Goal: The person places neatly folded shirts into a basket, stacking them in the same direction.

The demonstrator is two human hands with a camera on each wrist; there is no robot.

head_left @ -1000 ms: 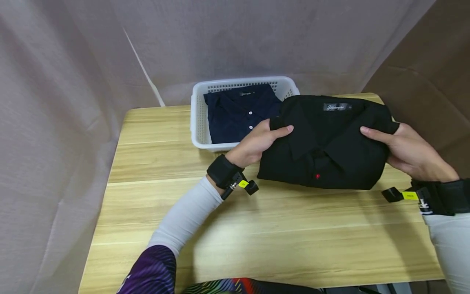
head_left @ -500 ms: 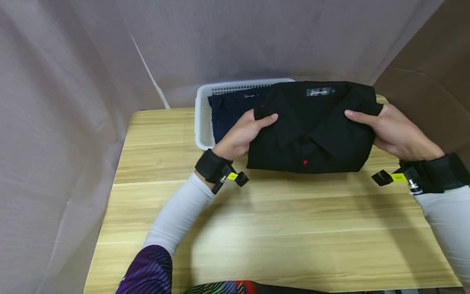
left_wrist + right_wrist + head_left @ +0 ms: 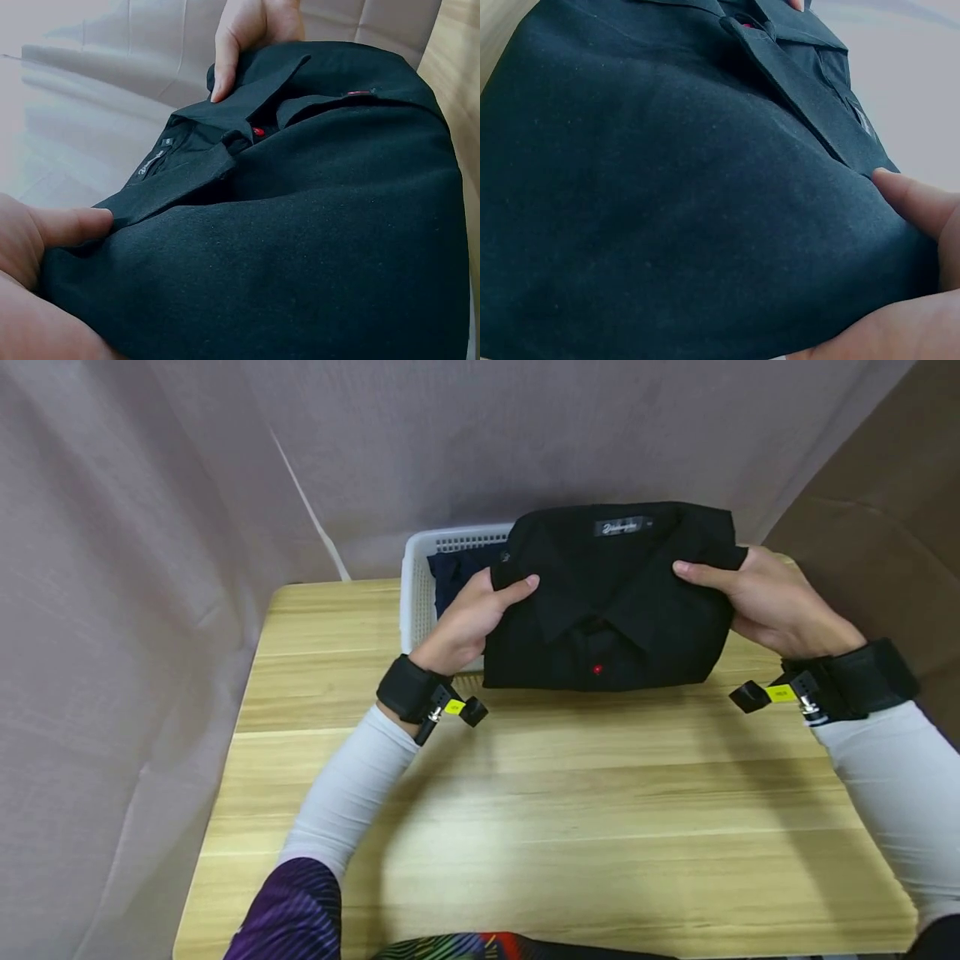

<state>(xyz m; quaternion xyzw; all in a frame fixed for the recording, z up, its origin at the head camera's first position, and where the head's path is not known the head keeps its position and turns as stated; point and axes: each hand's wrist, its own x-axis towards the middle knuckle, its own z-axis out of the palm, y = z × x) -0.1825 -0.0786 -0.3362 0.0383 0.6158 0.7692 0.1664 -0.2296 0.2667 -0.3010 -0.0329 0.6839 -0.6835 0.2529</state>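
Observation:
A folded black shirt (image 3: 607, 602) with a collar, a neck label and a red button is held up between both hands. My left hand (image 3: 472, 618) grips its left edge, thumb on top and the other fingers hidden beneath. On the opposite edge my right hand (image 3: 776, 597) holds it the same way, its thumb (image 3: 911, 196) lying by the collar in the right wrist view. Behind and below the shirt stands a white plastic basket (image 3: 417, 585), mostly covered in the head view. A strip of folded navy shirt (image 3: 453, 575) shows inside it.
The basket stands near the back edge of a wooden table (image 3: 562, 827). A grey curtain (image 3: 375, 443) hangs behind and to the left, with a brown panel (image 3: 877, 527) at the right.
Both hands have carried the black shirt left and toward the back, so it now overlaps most of the basket. The navy shirt, widely visible before, is largely hidden.

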